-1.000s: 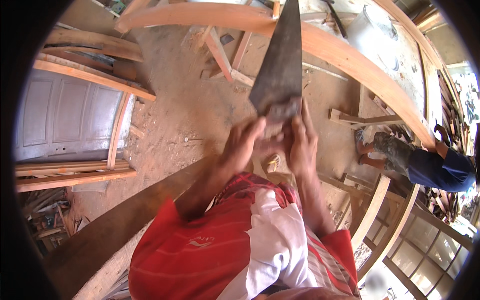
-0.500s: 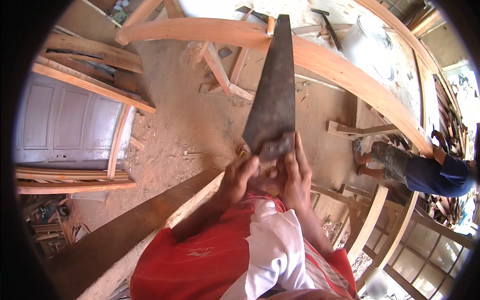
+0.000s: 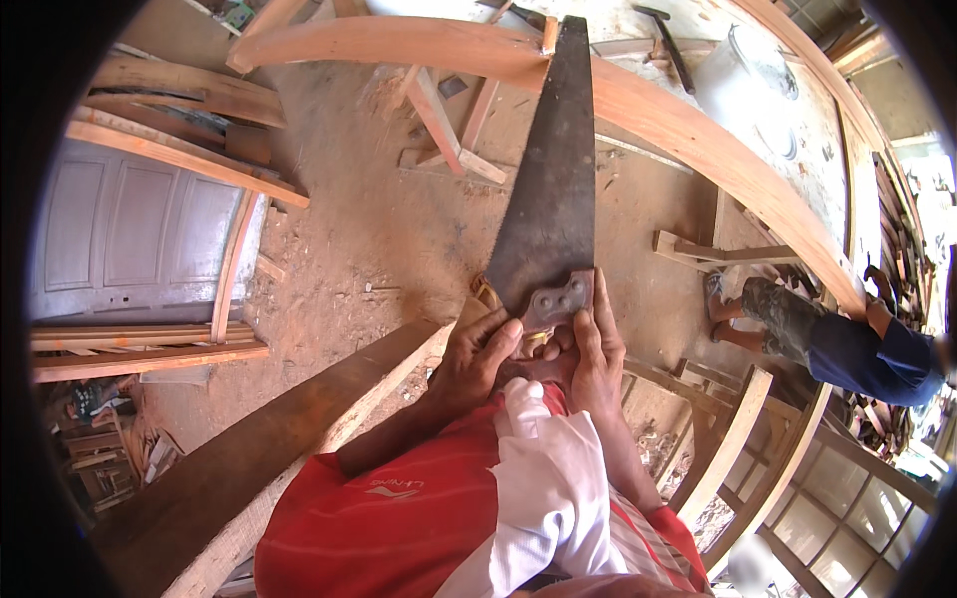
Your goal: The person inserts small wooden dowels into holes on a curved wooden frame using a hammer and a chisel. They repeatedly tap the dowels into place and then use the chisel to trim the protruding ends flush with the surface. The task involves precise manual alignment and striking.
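A handsaw (image 3: pixel 548 169) with a dark, worn blade points away from me, its tip reaching over a long curved timber. Its brown handle top (image 3: pixel 556 301), fixed with several round fasteners, lies between my hands. My right hand (image 3: pixel 596 361) is closed around the handle's right side, fingers stretched along its edge. On the left, my left hand (image 3: pixel 477 354) grips near the heel of the blade, thumb up; its fingertips are partly hidden. Something small and yellowish (image 3: pixel 485 292) shows beside the toothed edge; I cannot make out what it is.
The curved timber (image 3: pixel 698 130) spans the far side. Beyond it, a hammer (image 3: pixel 666 45) and a white bucket (image 3: pixel 743 80) rest on a bench. A panelled door (image 3: pixel 140 234) lies left. A thick plank (image 3: pixel 259 448) runs beside me. Another person (image 3: pixel 867 349) stands right.
The saw and my hands show more sharply, and the handle top has turned more face-up. My left hand has shifted slightly down. The view has moved a little.
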{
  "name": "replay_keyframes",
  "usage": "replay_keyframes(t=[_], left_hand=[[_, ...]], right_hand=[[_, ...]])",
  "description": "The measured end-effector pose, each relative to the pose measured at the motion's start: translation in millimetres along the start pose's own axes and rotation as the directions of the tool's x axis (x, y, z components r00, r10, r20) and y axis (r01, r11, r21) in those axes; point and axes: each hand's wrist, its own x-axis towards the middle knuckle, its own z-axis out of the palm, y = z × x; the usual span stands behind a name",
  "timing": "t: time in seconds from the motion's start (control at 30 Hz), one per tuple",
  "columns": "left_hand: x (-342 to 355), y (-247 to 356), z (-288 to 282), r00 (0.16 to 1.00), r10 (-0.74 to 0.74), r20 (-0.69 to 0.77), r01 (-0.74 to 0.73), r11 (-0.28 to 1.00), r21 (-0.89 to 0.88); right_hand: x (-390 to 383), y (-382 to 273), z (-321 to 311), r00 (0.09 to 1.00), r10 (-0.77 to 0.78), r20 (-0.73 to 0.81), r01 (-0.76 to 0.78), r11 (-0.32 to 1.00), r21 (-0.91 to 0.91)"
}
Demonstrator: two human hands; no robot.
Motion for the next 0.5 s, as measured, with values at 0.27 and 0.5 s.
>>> replay_keyframes(t=[0.27,0.5], left_hand=[[49,8,-6,0.999,0.013,-0.050,-0.019,0.991,-0.129],[33,4,-14,0.992,-0.100,-0.074,0.086,0.981,-0.171]], right_hand=[[42,-1,8,0.999,-0.024,0.037,0.018,0.989,0.145],[26,1,11,1.000,0.003,0.022,-0.002,1.000,-0.013]])
